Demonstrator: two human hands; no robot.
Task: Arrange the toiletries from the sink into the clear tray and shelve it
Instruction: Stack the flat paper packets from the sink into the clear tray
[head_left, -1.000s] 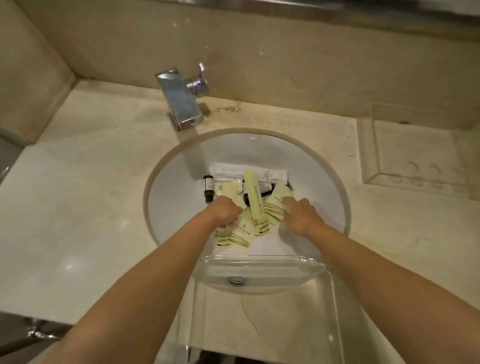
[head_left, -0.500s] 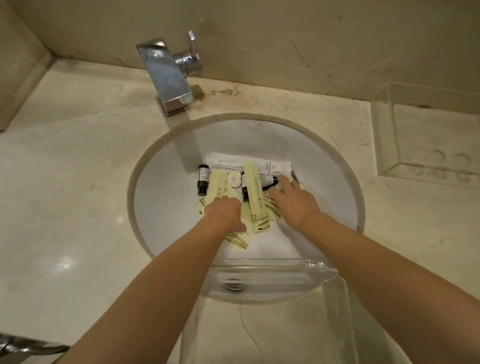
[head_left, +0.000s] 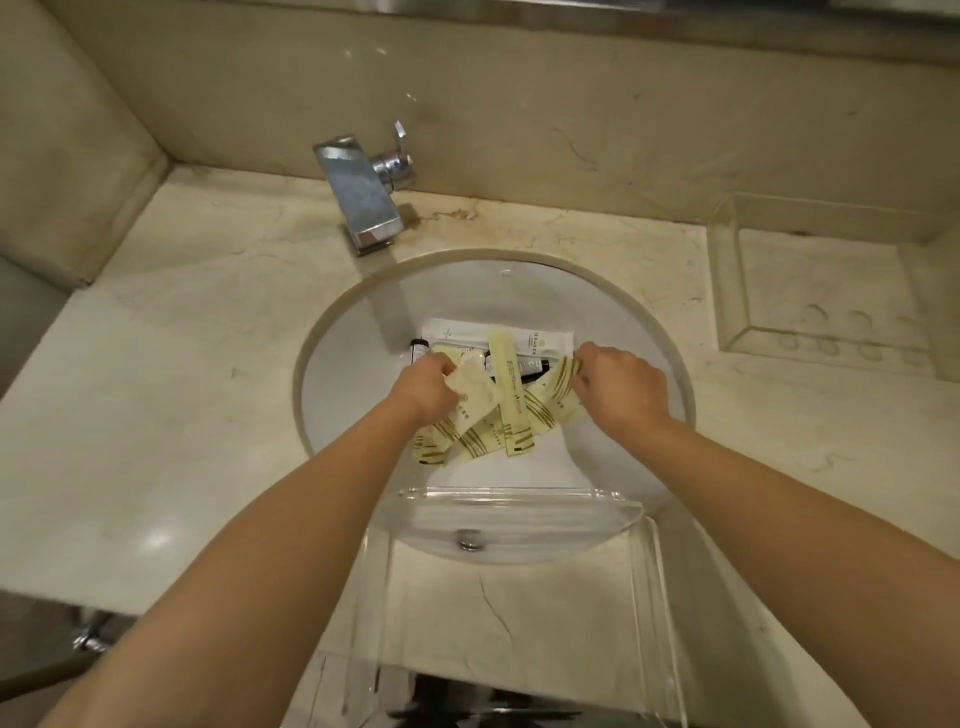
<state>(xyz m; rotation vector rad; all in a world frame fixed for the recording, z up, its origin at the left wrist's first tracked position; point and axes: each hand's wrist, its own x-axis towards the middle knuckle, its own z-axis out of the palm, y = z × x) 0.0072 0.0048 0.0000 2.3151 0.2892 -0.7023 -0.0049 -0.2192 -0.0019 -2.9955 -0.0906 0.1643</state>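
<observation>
Several pale yellow toiletry packets (head_left: 493, 426) with gold stripes lie heaped in the white sink basin (head_left: 353, 374). Behind them sit a white packet (head_left: 540, 338) and two small dark bottles (head_left: 418, 349). My left hand (head_left: 423, 387) is closed on the left end of the yellow heap. My right hand (head_left: 621, 384) pinches striped packets at the right end. A clear tray (head_left: 649, 597) rests across the sink's near rim, below my forearms.
A chrome faucet (head_left: 363, 197) stands behind the basin. A second clear tray (head_left: 821, 291) sits on the marble counter (head_left: 156, 415) at the far right against the wall. The counter's front edge drops off at lower left.
Both hands have closed on the yellow packets and gathered them; the heap is bunched and partly raised. The view pulled back slightly.
</observation>
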